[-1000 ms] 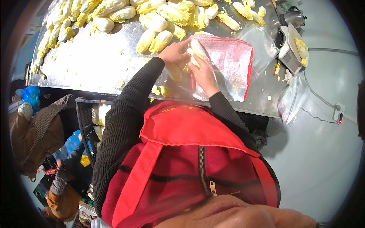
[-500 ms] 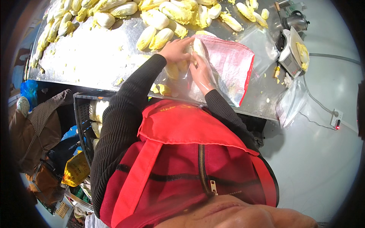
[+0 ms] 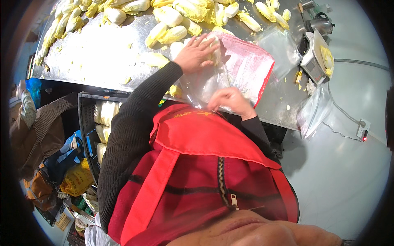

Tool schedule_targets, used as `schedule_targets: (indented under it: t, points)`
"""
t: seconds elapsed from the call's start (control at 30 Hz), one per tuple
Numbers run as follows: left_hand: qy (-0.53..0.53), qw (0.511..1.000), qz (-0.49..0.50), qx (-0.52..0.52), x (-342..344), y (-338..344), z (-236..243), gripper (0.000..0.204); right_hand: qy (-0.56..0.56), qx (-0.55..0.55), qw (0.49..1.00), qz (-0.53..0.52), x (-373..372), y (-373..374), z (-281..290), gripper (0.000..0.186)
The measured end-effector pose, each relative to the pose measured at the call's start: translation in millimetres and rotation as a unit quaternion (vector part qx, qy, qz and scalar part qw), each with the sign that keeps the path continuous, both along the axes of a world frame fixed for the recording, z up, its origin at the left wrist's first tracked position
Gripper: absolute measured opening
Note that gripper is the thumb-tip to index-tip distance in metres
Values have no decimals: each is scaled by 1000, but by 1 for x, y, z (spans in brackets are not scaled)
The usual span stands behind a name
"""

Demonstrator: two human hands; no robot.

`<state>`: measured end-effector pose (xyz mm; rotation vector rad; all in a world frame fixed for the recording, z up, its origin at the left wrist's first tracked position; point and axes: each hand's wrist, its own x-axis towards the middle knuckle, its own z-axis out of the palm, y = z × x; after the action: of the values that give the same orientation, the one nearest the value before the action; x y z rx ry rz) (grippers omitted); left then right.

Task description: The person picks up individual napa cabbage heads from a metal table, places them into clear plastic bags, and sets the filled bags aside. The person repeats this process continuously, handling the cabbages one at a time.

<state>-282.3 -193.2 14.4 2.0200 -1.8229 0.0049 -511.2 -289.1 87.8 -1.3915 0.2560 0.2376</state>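
My left hand [image 3: 198, 55] lies open with fingers spread, palm down over a pale napa cabbage [image 3: 214, 43] inside a clear plastic bag [image 3: 204, 84]. Closer to my body, my right hand [image 3: 233, 101] is curled, its fingers pinched on the near end of that bag; motion blurs them slightly. A pink-and-white woven sack [image 3: 248, 61] with a red edge lies flat under and to the right of the bag. Loose napa cabbages [image 3: 166, 35] rest just beyond my left hand.
A metal table [image 3: 98, 57] bears more cabbages along its far side. At right are clear bags [image 3: 279, 51], a white scale [image 3: 315, 61] with yellow leaves, and a kettle [image 3: 322, 24]. A black crate [image 3: 86, 123] with bagged cabbages stands below the table at left.
My right hand has left the cabbage and moved back toward my body. My left hand has spread flat over the bag. The loose cabbages beside it have shifted slightly.
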Motion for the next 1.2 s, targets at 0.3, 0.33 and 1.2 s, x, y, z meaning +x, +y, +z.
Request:
schedule_targets:
  t: [0.3, 0.33, 1.2]
  points:
    - [621, 683, 380, 48, -63, 113, 8, 32, 218, -145, 955, -135, -2, -44, -56, 22]
    - [637, 687, 344, 62, -68, 118, -2, 26, 188, -109, 967, -133, -7, -46, -67, 19]
    - [821, 477, 312, -19, -127, 166, 16, 15, -103, -367, 919, 103, 15, 80, -46, 13]
